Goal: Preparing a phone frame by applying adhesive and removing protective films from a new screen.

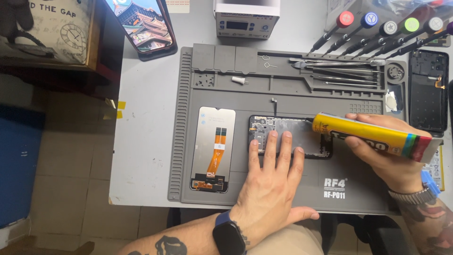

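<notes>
Table: a pale grey table top [146, 118] fills most of the view.
Mat: a big dark grey rubber work mat [292, 189] with small trays along its top lies on the table.
Open phone: a black phone frame with its inside parts showing [269, 128] lies flat in the middle of the mat.
Screen part: a silver phone screen panel with an orange ribbon strip [214, 146] lies at 9 o'clock from the frame, apart from it.
Glue: a long yellow glue tube with a striped end [373, 137] points its thin tip at the frame's top right corner, at 3 o'clock.
Left hand: the left hand [273, 179] lies flat, fingers spread, pressing the frame down. It grips nothing.
Right hand: the right hand [382, 156] is wrapped tight around the tube.
Tools: screwdrivers with coloured round caps [377, 35] stand at 1 o'clock.
Doing it well: I think a soft squeeze, a thin line along the edge and a still frame work best.
</notes>
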